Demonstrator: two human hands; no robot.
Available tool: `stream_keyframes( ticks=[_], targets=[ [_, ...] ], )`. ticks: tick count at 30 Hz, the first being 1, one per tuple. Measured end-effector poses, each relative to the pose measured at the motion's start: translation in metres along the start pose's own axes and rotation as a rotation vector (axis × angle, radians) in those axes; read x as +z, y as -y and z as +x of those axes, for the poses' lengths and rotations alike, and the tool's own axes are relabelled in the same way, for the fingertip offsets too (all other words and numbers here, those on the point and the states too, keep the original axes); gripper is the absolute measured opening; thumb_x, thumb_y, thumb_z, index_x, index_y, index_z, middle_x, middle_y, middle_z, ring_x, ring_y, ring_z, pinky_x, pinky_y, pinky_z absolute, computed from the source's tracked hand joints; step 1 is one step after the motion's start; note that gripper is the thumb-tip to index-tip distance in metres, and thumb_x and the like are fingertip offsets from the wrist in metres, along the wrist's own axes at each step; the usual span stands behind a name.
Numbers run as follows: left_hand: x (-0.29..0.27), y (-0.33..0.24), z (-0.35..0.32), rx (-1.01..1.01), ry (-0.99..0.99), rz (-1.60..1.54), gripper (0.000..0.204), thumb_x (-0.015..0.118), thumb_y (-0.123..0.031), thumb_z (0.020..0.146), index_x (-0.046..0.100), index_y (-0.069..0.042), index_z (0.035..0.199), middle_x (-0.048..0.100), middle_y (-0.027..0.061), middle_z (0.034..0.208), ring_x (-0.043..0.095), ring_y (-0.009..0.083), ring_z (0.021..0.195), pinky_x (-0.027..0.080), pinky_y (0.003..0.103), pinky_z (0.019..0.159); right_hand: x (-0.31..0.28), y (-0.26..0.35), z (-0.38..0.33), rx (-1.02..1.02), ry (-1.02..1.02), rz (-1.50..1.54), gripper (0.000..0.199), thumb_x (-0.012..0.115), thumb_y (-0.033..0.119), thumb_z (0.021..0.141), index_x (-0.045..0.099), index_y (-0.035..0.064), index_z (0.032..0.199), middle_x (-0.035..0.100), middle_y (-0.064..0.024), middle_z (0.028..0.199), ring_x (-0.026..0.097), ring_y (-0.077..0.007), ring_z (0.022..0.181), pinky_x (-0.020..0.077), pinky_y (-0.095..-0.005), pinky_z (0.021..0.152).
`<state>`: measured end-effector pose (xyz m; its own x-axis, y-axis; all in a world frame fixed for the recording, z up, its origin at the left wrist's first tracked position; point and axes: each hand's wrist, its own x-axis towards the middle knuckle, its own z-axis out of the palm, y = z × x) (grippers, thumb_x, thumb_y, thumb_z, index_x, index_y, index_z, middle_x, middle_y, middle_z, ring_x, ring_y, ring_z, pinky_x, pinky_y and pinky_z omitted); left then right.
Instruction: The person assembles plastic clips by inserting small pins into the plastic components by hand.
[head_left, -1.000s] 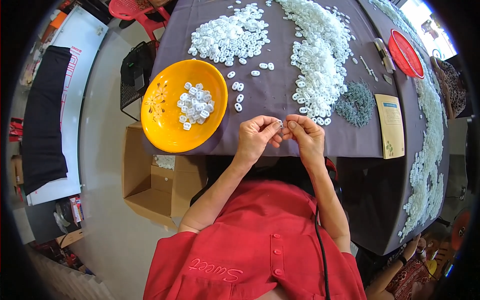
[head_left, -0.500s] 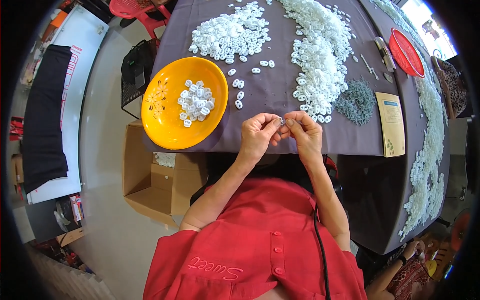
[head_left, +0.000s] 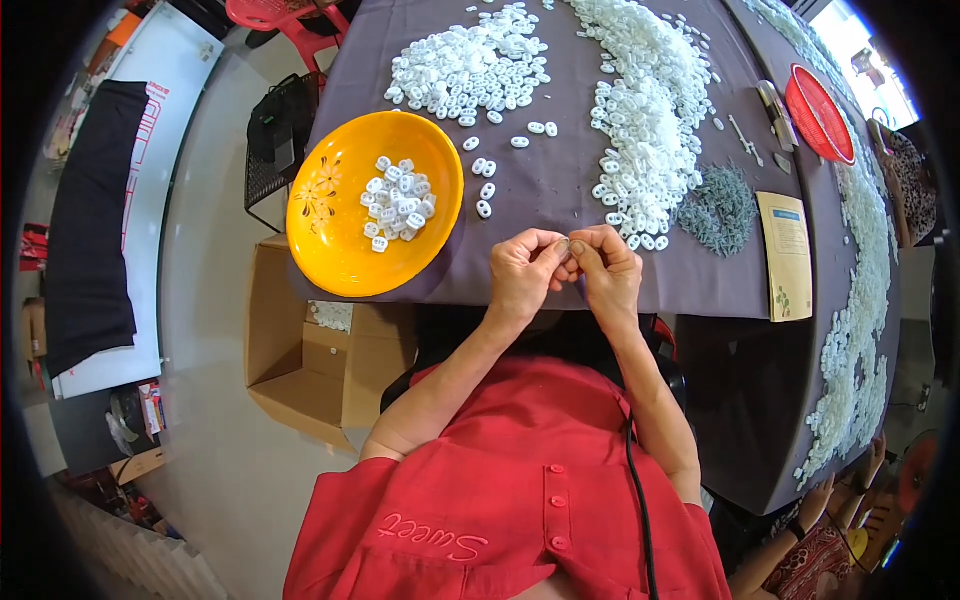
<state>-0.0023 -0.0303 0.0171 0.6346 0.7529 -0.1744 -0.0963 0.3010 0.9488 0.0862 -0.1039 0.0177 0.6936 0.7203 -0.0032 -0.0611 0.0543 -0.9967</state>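
White pieces (head_left: 402,206) in the bowl (head_left: 335,245) look done; larger heaps (head_left: 650,130) right of it look undone. Right of it, the left hand (head_left: 520,270) and right hand (head_left: 612,275), nearly closed, pinch a small, mostly hidden piece (head_left: 567,244).
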Motion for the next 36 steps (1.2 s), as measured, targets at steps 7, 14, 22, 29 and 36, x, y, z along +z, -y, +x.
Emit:
stream_keyframes(
  ticks=[7, 14, 22, 29, 36],
  targets=[
    [-0.009, 0.002, 0.006, -0.037, -0.021, -0.086, 0.011, 0.058, -0.008, 0.084, 0.061, 0.003, 0.085, 0.062, 0.0062, 0.07, 0.057, 0.0091, 0.054, 0.047, 0.019, 0.046, 0.002, -0.002, 0.018, 0.16, 0.102, -0.105, 0.008, 0.059, 0.005, 0.082, 0.061, -0.0021, 0.085, 0.06, -0.0019, 0.068, 0.052, -0.0049, 0.056, 0.0435, -0.0195, 0.05],
    [-0.046, -0.002, -0.009, -0.072, -0.172, -0.133, 0.01, 0.058, -0.008, 0.083, 0.06, 0.001, 0.085, 0.06, 0.0051, 0.069, 0.055, 0.0085, 0.051, 0.045, 0.02, 0.043, 0.028, -0.001, 0.054, -0.297, 0.331, -0.531, 0.012, 0.058, 0.004, 0.08, 0.064, 0.0021, 0.09, 0.058, -0.006, 0.075, 0.054, -0.0129, 0.061, 0.0439, -0.0256, 0.056],
    [-0.061, -0.002, -0.022, 0.019, -0.263, -0.221, 0.009, 0.058, -0.008, 0.083, 0.059, 0.0, 0.086, 0.061, 0.0067, 0.07, 0.056, 0.0102, 0.051, 0.046, 0.021, 0.044, 0.072, -0.009, 0.062, -0.461, 0.355, -0.941, 0.016, 0.061, 0.021, 0.077, 0.056, 0.0053, 0.077, 0.053, -0.0107, 0.075, 0.057, -0.0301, 0.067, 0.0462, -0.0395, 0.058],
    [-0.057, -0.004, -0.018, 0.02, -0.253, -0.246, 0.01, 0.058, -0.008, 0.083, 0.06, 0.001, 0.085, 0.06, 0.0058, 0.07, 0.055, 0.0087, 0.052, 0.045, 0.02, 0.044, 0.06, -0.009, 0.064, -0.556, 0.387, -0.84, 0.011, 0.063, 0.011, 0.076, 0.056, 0.0037, 0.078, 0.056, -0.0069, 0.072, 0.057, -0.0227, 0.059, 0.0451, -0.0333, 0.054],
    [-0.039, -0.001, -0.005, 0.003, -0.188, -0.198, 0.01, 0.058, -0.009, 0.084, 0.06, 0.001, 0.085, 0.059, 0.0048, 0.07, 0.055, 0.0083, 0.052, 0.045, 0.02, 0.043, 0.013, 0.009, 0.044, 0.089, 0.266, -0.143, 0.006, 0.058, 0.003, 0.082, 0.055, 0.0017, 0.086, 0.056, -0.001, 0.068, 0.053, -0.0055, 0.06, 0.0442, -0.0198, 0.052]
  ],
)
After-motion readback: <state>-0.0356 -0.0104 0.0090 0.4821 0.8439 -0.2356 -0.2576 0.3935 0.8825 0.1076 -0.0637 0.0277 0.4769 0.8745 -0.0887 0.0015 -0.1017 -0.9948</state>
